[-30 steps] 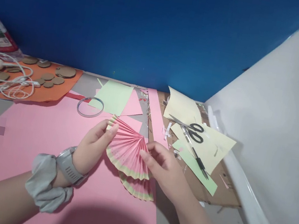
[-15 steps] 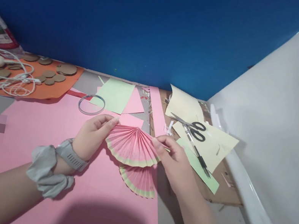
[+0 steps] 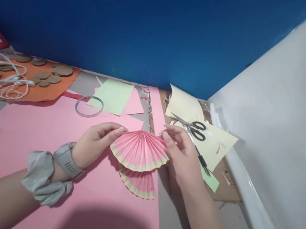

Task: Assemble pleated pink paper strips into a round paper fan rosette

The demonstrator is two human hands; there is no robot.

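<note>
A pleated paper fan (image 3: 138, 153), pink with a pale green-yellow rim and dark specks like a watermelon slice, is spread open in the middle. My left hand (image 3: 99, 142) pinches its upper left end between thumb and fingers. At the upper right end, my right hand (image 3: 183, 155) grips the fan, thumb and index tips slightly parted at the corner. Below and partly behind it lies a second paper fan (image 3: 140, 185) of the same colours, its upper part hidden. Under both spreads a large pink sheet (image 3: 105, 216).
Scissors (image 3: 197, 130) and a pen (image 3: 203, 163) lie on cream paper (image 3: 222, 142) at right. A roll of tape (image 3: 89, 106) sits beside green paper (image 3: 111, 95). Cardboard shapes (image 3: 61, 70) and a white cable (image 3: 11, 93) rest on orange paper (image 3: 47, 92). A blue wall (image 3: 145, 26) stands behind.
The view has shifted slightly, moving the table items left. My right hand's thumb and index have shifted at the fan's right corner, and the fan looks a little flatter and more evenly spread.
</note>
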